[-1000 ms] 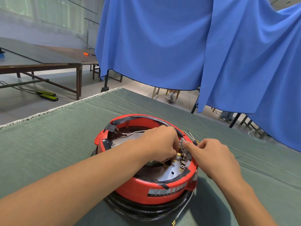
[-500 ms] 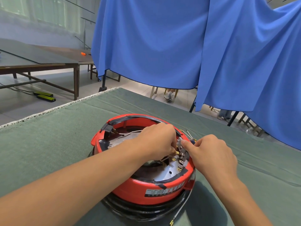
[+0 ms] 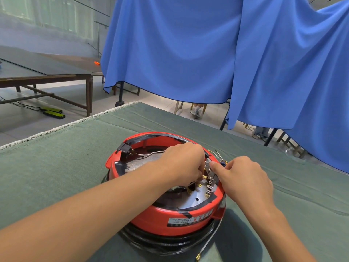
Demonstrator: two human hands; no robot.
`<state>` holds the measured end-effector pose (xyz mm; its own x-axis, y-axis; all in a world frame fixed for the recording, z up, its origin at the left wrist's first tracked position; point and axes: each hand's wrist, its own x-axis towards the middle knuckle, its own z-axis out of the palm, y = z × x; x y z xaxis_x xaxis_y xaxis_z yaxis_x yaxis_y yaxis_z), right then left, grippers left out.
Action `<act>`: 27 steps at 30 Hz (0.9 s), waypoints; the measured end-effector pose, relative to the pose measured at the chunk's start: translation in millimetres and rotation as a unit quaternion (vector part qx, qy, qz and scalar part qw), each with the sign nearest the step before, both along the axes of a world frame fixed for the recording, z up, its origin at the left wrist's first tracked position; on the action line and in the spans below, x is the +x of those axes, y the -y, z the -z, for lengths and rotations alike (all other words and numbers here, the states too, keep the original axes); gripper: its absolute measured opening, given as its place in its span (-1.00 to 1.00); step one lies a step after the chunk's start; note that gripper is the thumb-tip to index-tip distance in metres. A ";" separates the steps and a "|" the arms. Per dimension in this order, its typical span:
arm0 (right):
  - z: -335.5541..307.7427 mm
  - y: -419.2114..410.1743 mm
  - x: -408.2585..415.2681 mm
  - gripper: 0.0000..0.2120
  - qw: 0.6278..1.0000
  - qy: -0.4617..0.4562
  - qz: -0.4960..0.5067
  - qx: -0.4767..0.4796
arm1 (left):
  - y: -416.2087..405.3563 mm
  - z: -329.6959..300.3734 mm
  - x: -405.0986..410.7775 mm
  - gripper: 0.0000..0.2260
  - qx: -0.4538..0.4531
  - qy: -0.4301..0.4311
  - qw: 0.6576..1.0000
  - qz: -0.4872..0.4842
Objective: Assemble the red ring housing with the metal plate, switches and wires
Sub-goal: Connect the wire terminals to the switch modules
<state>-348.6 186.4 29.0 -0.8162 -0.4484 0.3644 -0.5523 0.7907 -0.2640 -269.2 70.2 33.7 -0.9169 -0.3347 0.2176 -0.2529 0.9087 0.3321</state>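
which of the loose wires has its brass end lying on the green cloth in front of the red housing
The white wire trailing from under the red ring housing; its brass terminal rests on the cloth, while the others end inside the ring.

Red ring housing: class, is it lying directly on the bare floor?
No. The red ring housing sits on a black base on the green cloth covering the table.

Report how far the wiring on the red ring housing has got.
Done: the silver metal plate sits inside the red ring housing. In hand: the left hand and right hand work at the row of brass-tipped switch terminals. Left: a white wire with a brass end still hangs loose in front.
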 end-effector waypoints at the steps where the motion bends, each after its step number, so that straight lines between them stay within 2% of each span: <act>1: 0.0 -0.1 0.0 -0.49 1.000 0.001 -0.001 0.000 | 0.1 0.0 0.2 -0.90 0.000 0.002 1.000 0.000; 27: 2.7 -0.1 -0.3 -0.48 1.000 0.003 -0.014 -0.015 | -4.6 2.3 -0.4 -0.89 -0.026 -0.021 0.999 0.001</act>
